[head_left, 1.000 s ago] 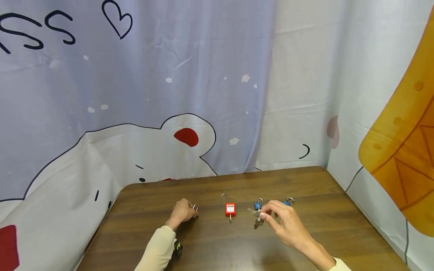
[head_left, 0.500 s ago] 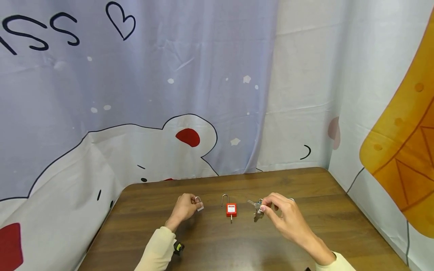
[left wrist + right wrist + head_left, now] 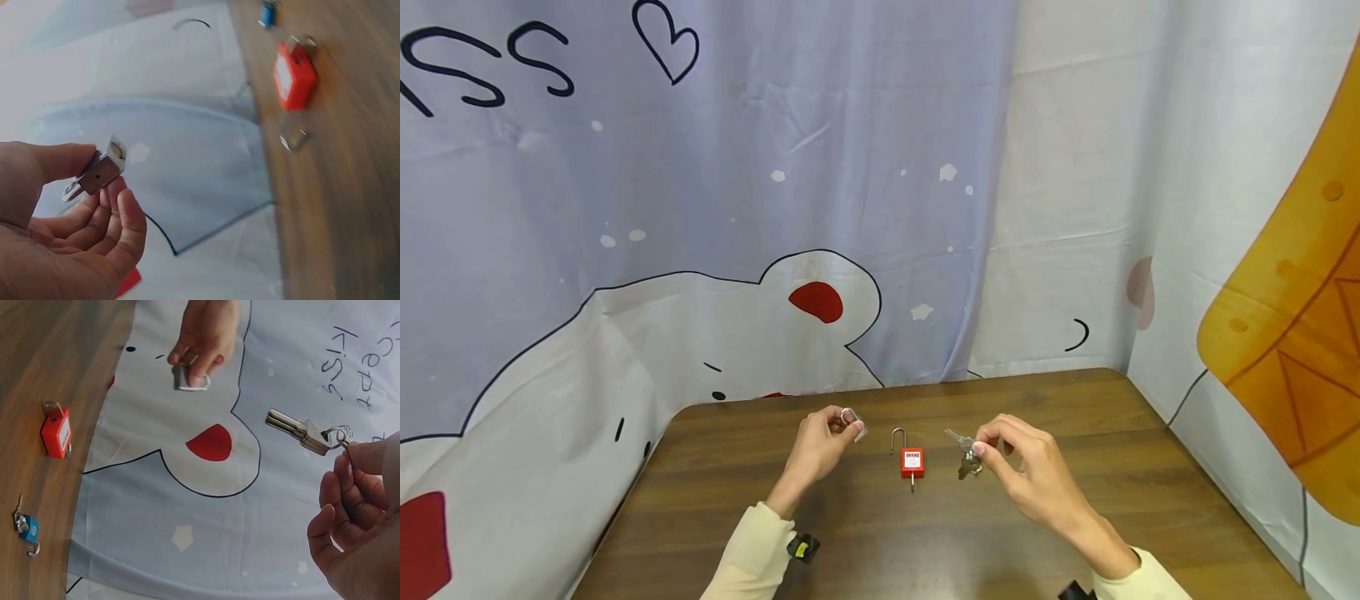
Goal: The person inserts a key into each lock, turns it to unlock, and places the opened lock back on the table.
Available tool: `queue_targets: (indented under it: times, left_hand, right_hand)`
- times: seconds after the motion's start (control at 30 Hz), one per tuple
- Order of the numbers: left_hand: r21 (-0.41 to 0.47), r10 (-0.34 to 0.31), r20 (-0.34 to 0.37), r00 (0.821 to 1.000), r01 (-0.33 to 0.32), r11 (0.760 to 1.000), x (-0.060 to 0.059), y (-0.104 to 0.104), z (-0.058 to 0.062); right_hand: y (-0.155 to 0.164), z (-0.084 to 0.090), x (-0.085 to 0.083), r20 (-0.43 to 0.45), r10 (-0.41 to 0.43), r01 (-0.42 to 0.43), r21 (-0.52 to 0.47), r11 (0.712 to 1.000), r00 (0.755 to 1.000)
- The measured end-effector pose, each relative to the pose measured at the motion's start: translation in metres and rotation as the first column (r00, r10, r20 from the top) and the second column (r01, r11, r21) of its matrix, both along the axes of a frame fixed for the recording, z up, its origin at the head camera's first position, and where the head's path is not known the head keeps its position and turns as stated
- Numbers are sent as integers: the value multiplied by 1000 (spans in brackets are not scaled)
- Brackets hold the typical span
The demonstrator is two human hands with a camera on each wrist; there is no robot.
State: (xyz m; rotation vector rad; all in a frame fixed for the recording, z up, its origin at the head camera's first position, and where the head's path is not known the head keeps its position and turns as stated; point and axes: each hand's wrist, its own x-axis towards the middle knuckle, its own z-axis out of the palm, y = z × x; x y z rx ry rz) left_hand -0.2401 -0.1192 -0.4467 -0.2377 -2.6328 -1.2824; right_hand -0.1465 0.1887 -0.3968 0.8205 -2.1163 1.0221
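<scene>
Two hands: both raised off the desk (image 3: pixel 925 542), each with its own small thing
Change: a second ago the left hand (image 3: pixel 816 450) rested low on the wood with the small silver padlock (image 3: pixel 852 423) at desk level; now it has lifted it clear. The right hand (image 3: pixel 1026 467) has likewise brought the bunch of keys (image 3: pixel 966 454) up from beside the blue padlocks
Meaning: lock and keys are both off the surface and turned toward each other, which I read as the start of matching a key to that lock
Left hand pose: wrist bent up, palm half toward the camera, fingers (image 3: pixel 119 212) curled with thumb and fingertips pinching the lock body, shackle uppermost
Right hand pose: forearm angled in from the right, fingers (image 3: pixel 340 506) bent, thumb and forefinger nipping the key ring so the keys stick out leftward
Silver padlock place: in the air, left of the red padlock (image 3: pixel 912 461)
Keys place: in the air, right of the red padlock
Red padlock: flat on the desk between the hands, shackle open, untouched
Blue padlock (image 3: pixel 28 528): lying on the desk with a key in it, seen from the right wrist
</scene>
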Motion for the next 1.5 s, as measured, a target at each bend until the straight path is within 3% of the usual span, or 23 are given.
queue_targets:
  times: [0.3,0.5,0.73,1.13,1.33,1.5]
  left_hand:
    - [166,-21,-98,995,37,985,25,20,32]
    - [299,-71,-141,987,110,948,41,32,49]
    - [432,-130,-141,981,179,884,53,43,58]
    - [609,-204,-30,979,179,773,68,53,65]
    - [695,-240,29,970,152,702,75,58,69]
    - [755,-278,28,960,162,635,78,60,70]
  right_hand:
    - [-5,5,-2,-1,18,-18,4,1000,1000]
    - [-9,10,-1,4,29,-29,3,1000,1000]
    - [-17,9,-2,-11,70,-70,-9,997,997]
    - [-30,10,0,-15,113,-113,-37,993,994]
    - [-35,10,1,27,117,-117,-32,993,993]
    - [-37,10,1,52,118,-117,-23,993,992]
